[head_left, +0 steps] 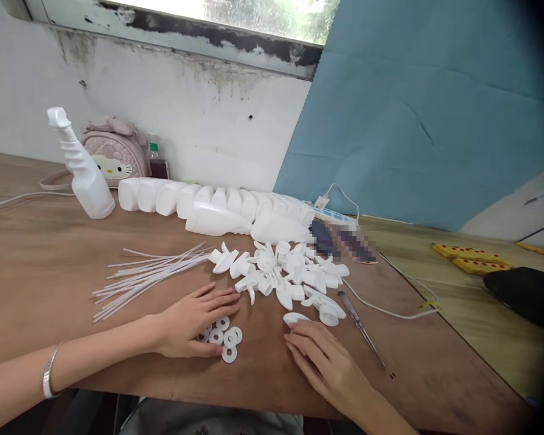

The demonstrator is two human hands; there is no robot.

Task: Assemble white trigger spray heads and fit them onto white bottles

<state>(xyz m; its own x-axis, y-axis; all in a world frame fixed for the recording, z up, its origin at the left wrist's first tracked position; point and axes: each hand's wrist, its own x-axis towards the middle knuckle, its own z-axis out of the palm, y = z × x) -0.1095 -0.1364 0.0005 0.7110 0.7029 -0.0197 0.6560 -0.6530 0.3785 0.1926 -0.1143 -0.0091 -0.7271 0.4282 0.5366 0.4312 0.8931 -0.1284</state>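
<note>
My left hand (pixel 194 320) lies flat on the wooden table (pixel 40 266), fingers stretched out, resting over several small white rings (pixel 229 338). My right hand (pixel 326 359) also lies flat with fingers extended, its fingertips touching a white trigger piece (pixel 294 317). Just beyond both hands sits a pile of white spray-trigger heads (pixel 281 275). A bundle of thin white tubes (pixel 149 275) lies to the left of the pile. Neither hand holds anything.
A row of white bottles (pixel 217 202) lies on its side at the back. One upright spray bottle (pixel 84 172) stands at left before a pink bag (pixel 115 151). A screwdriver (pixel 360 326) and a white cable (pixel 390 308) lie right of the pile.
</note>
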